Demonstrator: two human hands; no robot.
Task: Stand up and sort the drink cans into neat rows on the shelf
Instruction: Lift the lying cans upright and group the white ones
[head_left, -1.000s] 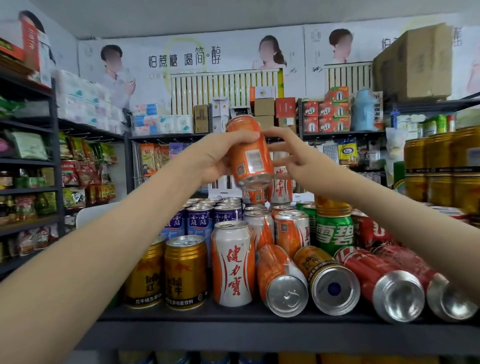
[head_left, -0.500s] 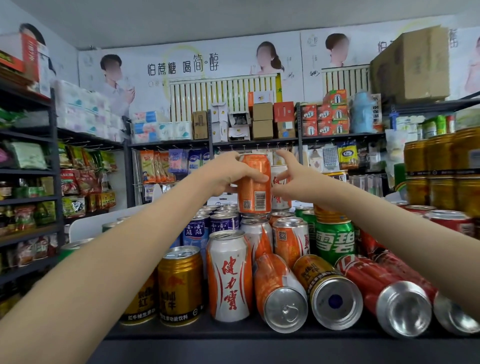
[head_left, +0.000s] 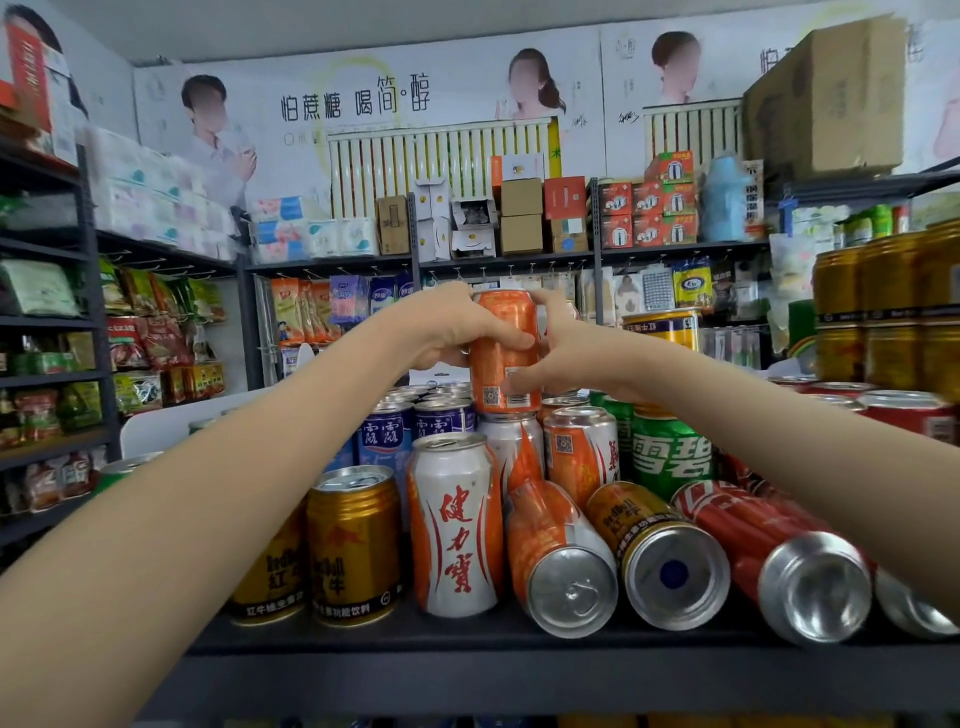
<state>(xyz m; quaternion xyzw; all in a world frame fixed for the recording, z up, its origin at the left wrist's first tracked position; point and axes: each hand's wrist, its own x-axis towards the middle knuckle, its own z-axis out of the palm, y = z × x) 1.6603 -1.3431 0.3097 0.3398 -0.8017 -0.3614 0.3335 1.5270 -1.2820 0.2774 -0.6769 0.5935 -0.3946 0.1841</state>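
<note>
nearest, along the shelf edge, fallen cans left lying. farther back, orange can now upright and lowered, no longer tilted, wrapped by left hand, pinched by right hand, seemingly touching a standing can beneath: nearly placed.

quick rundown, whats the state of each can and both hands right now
held orange can: upright, gripped by both hands
left hand: fingers curled round that can
right hand: holds its other side
white-and-orange can: upright at the front
tipped orange can: on its side
tipped gold can: on its side
tipped red can: on its side
green can: upright
</note>
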